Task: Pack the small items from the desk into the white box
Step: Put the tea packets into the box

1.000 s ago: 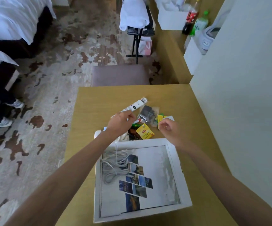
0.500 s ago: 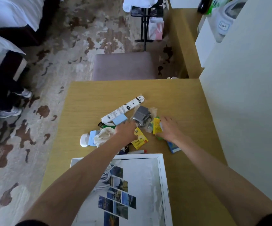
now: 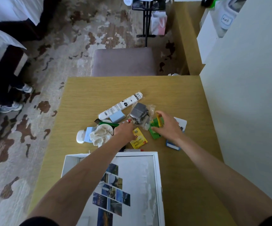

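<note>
Several lots, logged left to right, each placed against the box [image 3: 158,176]. I see the box at the near edge of the desk [image 3: 189,176], with a photo sheet [image 3: 112,196] inside it.

1. White case [image 3: 80,136]: beyond the box's far-left corner, touching a blue card [image 3: 88,133].
2. Cream cloth [image 3: 101,134], crumpled: beyond the left part of the box's far rim, overlapping the blue card.
3. Black comb [image 3: 97,121] and green strip [image 3: 109,124]: farther from the box than the cloth.
4. Long white tube [image 3: 121,106], lying diagonally: the lot farthest from the box. A blue block [image 3: 117,116] lies against its nearer end.
5. The left hand [image 3: 125,132]: its arm crosses the box and the hand is past the far rim. The fingers are bent down at a red-tipped piece [image 3: 128,121]; I cannot tell whether they grip anything.
6. One pen [image 3: 133,150]: just outside the box, along its far rim.
7. Yellow tea packet [image 3: 138,141]: just beyond the far rim, touching the left hand.
8. Clear bag [image 3: 140,115] with grey contents: farther from the box than the tea packet.
9. One green packet [image 3: 154,132]: beyond the box's far-right corner, under the right thumb.
10. The right hand [image 3: 167,128]: beyond that same corner, pinching a yellow sachet [image 3: 159,121] upright.
11. One white card [image 3: 181,123] and blue carton [image 3: 172,145]: right of the far-right corner, both partly hidden by the right hand and wrist.
</note>
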`<state>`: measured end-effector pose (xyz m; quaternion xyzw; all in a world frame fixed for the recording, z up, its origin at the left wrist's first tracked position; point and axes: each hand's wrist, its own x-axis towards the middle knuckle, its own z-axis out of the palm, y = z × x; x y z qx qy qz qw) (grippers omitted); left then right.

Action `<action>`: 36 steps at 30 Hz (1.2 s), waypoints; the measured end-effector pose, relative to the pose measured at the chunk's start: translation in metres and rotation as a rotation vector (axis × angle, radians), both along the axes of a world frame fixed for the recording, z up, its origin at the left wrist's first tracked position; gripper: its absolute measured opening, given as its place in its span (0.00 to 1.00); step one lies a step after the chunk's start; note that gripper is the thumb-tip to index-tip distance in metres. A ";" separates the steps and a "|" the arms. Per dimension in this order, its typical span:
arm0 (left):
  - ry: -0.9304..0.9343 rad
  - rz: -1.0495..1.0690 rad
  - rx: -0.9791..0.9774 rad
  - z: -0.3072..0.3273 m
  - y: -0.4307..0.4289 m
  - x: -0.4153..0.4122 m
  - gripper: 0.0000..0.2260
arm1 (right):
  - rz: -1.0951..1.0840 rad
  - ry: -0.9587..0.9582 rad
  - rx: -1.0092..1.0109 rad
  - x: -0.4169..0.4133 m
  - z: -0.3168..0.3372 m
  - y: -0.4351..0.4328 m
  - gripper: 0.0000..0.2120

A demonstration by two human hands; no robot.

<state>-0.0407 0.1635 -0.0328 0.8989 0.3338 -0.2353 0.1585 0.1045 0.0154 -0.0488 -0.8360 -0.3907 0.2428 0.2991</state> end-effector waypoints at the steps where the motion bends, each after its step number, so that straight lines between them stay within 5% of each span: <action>1: 0.009 -0.007 0.005 -0.001 0.000 0.000 0.20 | -0.055 0.093 0.043 -0.003 0.005 0.001 0.35; 8: -0.168 0.022 -0.253 0.005 0.001 0.006 0.12 | -0.139 0.344 0.116 -0.016 0.047 -0.007 0.31; 18: -0.749 0.485 -1.033 0.097 -0.009 -0.050 0.02 | 0.241 -0.272 0.050 -0.071 0.092 0.000 0.51; 26: -0.695 0.447 -0.876 0.110 -0.010 -0.133 0.09 | 0.516 -0.447 -0.038 -0.142 0.114 0.008 0.59; 30: -0.678 0.491 -0.786 0.108 -0.001 -0.164 0.10 | 0.348 -0.150 -0.055 -0.178 0.124 0.009 0.55; 33: -0.688 0.468 -0.775 0.111 0.004 -0.183 0.08 | 0.030 0.297 0.194 -0.201 0.125 0.007 0.38; 36: -0.733 0.419 -0.805 0.117 0.008 -0.195 0.06 | -0.170 0.427 0.299 -0.215 0.122 0.004 0.23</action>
